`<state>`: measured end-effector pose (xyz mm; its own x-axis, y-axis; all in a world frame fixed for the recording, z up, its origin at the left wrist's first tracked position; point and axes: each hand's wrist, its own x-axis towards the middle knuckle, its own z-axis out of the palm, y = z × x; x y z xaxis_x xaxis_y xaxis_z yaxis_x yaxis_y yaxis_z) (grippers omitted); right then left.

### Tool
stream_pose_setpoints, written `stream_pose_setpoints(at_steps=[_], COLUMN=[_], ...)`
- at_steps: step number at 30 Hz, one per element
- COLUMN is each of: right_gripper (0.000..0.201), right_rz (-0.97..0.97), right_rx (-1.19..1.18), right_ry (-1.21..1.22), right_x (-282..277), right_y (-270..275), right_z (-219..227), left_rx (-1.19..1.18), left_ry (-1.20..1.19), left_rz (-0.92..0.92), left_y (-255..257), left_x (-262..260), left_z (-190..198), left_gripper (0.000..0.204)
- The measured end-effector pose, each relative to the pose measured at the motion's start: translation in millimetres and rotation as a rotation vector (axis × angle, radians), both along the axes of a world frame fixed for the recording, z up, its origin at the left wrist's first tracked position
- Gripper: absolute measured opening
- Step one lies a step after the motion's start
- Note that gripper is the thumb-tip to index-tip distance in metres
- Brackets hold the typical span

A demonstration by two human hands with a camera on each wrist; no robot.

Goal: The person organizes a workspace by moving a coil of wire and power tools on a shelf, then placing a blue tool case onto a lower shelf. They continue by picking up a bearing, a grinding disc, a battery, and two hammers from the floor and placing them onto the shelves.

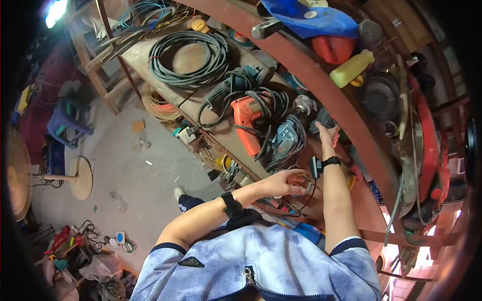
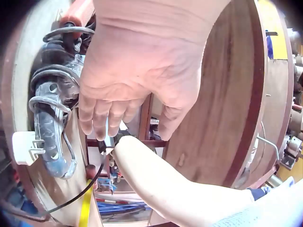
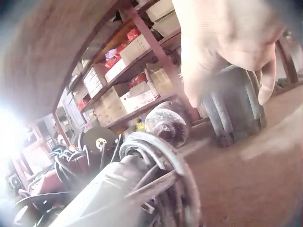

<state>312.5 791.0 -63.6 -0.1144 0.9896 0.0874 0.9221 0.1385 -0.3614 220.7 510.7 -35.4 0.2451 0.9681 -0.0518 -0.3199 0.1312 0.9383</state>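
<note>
A dark ridged object (image 1: 325,118) stands on the wooden bench (image 1: 223,131); my right hand (image 1: 330,134) grips its top. In the right wrist view the thumb and fingers of the right hand (image 3: 232,40) lie on either side of this ridged object (image 3: 234,106). My left hand (image 1: 287,183), nearer my body, holds nothing; in the left wrist view the left hand (image 2: 142,61) has its palm showing and its fingers extended. Left of the ridged object lie a grey-blue power tool (image 1: 286,136) wrapped in its cord and an orange drill (image 1: 246,118).
A green angle grinder (image 1: 226,88) and a coiled grey cable (image 1: 158,60) lie farther along the bench. A curved red-brown beam (image 1: 346,103) runs beside my right hand. Beyond it are a yellow bottle (image 1: 346,70) and a blue item (image 1: 321,20). A thin black cable hangs by my wrists.
</note>
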Motion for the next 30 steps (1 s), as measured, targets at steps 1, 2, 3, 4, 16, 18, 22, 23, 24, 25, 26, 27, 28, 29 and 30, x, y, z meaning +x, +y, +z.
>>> stream_pose_setpoints(at_steps=[1,2,3,4,16,18,22,23,24,25,26,27,28,29,30], right_gripper=[0.1,0.1,0.1,0.1,0.055,0.048,0.034,0.034,0.025,0.016,0.012,0.013,0.012,0.011,0.01], right_rz=[-0.041,-0.083,-0.122,-0.159,-0.166,-0.103,0.019,-0.026,-0.006,0.012,0.025,-0.086,-0.078,-0.098,-0.209], right_rx=[-0.015,-0.027,-0.035,-0.039,-0.007,-0.076,-0.167,-0.144,-0.165,-0.187,-0.193,-0.195,-0.206,-0.166,-0.248], right_ry=[0.005,0.01,0.014,0.018,0.33,0.547,0.968,0.979,0.962,0.941,0.959,0.889,0.915,0.756,0.74], right_x=[-2,-5,-9,-12,4,21,57,62,65,68,72,78,90,100,107], right_y=[0,0,-1,-1,-52,-68,-117,-140,-172,-204,-234,-261,-287,-313,-339], right_z=[0,0,0,0,26,33,48,56,63,69,71,65,50,38,25], left_rx=[-0.027,-0.052,0.008,0.005,-0.087,-0.119,-0.139,-0.18,-0.163,-0.216,-0.27,-0.261,-0.254,-0.266,-0.246], left_ry=[-0.05,-0.101,-0.081,-0.081,-0.094,0.053,0.118,0.127,0.169,0.161,0.151,0.143,0.134,0.108,0.135], left_rz=[0.0,0.001,0.05,0.053,0.009,0.006,-0.07,-0.125,-0.13,-0.158,-0.185,-0.197,-0.204,-0.179,-0.182], left_y=[-4,-8,-8,-9,-43,-51,-71,-75,-82,-89,-96,-104,-112,-122,-129], left_x=[-2,-4,-1,-1,-20,-28,-50,-60,-68,-78,-89,-101,-113,-126,-140], left_z=[0,-1,-15,-20,-3,3,-25,-23,-26,-24,-20,-18,-18,-35,-33], left_gripper=[0.064,0.064,0.065,0.065,0.051,0.033,0.021,0.019,0.018,0.017,0.017,0.017,0.018,0.018,0.019])
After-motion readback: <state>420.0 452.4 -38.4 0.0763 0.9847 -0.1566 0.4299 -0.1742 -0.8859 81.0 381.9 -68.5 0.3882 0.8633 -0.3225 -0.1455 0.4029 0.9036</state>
